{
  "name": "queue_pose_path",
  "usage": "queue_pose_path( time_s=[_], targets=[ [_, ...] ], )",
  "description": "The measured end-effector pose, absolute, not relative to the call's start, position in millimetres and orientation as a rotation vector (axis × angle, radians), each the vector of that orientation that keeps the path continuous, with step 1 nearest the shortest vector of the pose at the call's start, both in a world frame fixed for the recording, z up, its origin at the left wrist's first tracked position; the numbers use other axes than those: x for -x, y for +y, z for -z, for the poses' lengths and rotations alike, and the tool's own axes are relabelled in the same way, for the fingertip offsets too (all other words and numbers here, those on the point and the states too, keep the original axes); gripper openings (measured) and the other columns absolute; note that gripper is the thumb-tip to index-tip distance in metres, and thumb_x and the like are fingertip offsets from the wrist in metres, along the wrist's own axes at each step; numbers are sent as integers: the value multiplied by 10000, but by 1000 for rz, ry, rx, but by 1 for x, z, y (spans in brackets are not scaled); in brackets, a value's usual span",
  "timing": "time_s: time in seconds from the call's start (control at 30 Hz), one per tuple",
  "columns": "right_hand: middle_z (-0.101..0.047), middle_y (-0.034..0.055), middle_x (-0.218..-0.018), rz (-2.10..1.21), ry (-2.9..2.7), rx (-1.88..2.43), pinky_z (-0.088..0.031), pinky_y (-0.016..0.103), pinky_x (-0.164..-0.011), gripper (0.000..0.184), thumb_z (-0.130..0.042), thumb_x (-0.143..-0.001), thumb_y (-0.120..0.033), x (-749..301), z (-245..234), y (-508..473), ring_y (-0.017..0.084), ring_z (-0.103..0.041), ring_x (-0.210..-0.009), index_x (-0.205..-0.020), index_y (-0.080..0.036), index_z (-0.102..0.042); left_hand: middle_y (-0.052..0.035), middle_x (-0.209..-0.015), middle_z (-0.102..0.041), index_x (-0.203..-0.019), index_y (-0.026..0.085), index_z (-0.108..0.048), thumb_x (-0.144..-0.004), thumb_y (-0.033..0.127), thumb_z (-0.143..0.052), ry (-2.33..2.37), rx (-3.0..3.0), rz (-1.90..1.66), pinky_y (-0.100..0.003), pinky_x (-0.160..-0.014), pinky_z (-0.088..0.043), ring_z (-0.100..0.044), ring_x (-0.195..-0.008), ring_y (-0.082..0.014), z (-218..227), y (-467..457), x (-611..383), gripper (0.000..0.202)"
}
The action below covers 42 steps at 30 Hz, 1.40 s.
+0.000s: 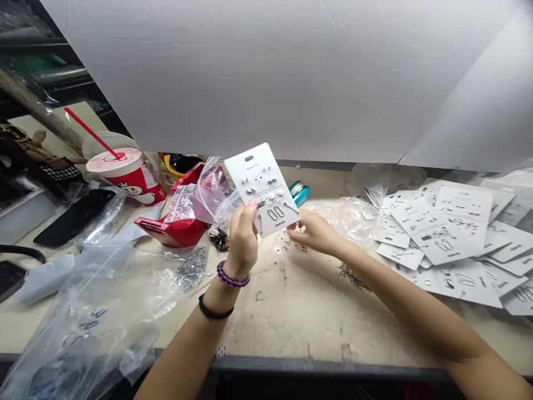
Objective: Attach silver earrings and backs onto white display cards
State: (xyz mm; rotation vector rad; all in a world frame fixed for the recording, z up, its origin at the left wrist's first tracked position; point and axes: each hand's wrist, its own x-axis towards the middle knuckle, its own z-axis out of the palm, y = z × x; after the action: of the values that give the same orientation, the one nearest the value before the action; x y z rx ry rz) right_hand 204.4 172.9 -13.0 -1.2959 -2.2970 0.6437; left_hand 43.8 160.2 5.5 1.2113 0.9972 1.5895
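My left hand (244, 236) grips a white earring card (262, 189) by its lower left side, thumb on the front. Several small studs, dangling pieces and a pair of long oval hoops are mounted on the card, which tilts to the left. My right hand (306, 229) is at the card's lower right corner with its fingers curled together. Whether a small piece is between those fingers is hidden. Below the card, loose small earring parts (287, 243) are scattered on the table (291, 316).
Overlapping earring cards (453, 222) cover the right side. To the left are a red bin (175, 230) with plastic bags, a red-and-white drink cup (129, 175), a black phone (75, 216) and a large clear bag (104, 305). A teal tape dispenser (300, 193) stands behind the card.
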Motion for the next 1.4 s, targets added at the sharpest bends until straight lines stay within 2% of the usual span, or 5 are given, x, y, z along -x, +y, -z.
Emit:
queue_pose_path(
  time_s=[0.2, 0.43, 0.7, 1.17, 1.4],
  targets=[
    [-397, -49, -521, -1219, -1311, 1190, -311, 216, -439, 90, -445, -711, -204, -246, 6, 139, 95, -352, -473, -626, -199, -416, -27, -907, -645, -887, 172, -561, -758, 228, -458, 798, -945, -1445, -296, -725, -509, -599, -888, -181, -2, 155, -53, 174],
    [-522, -25, -628, -957, -1214, 1229, -430, 253, -547, 74, -603, -742, -244, -238, 16, 109, 106, -491, -559, -708, -190, -566, 42, -458, -384, -593, 162, -429, -813, 275, -338, 564, -288, -685, -134, -306, -267, -352, -353, -53, 6, 135, -84, 263],
    [-605, 20, -728, -244, -1604, 1079, -462, 291, -583, 166, -582, -744, -48, -234, 8, 97, 144, -555, -674, -835, -184, -609, 67, -458, -285, -659, 139, -442, -815, 152, -420, 180, -66, -367, -88, -315, -132, -160, -323, -7, 17, 119, -86, 158],
    [-563, 1, -639, -147, -1655, 1076, -435, 276, -571, 114, -573, -757, -55, -229, 13, 100, 133, -512, -630, -780, -166, -567, 68, -492, -352, -711, 122, -519, -776, 220, -558, 220, -76, -328, -122, -336, -120, -173, -336, -3, 29, 118, -89, 124],
    [-572, 38, -661, -82, -1747, 1095, -434, 287, -543, 73, -558, -764, -77, -237, 12, 102, 153, -518, -629, -780, -146, -573, 68, -428, -331, -606, 156, -453, -825, 404, -451, 669, -416, -464, -150, -337, -158, -209, -326, -24, 16, 118, -95, 331]
  ],
)
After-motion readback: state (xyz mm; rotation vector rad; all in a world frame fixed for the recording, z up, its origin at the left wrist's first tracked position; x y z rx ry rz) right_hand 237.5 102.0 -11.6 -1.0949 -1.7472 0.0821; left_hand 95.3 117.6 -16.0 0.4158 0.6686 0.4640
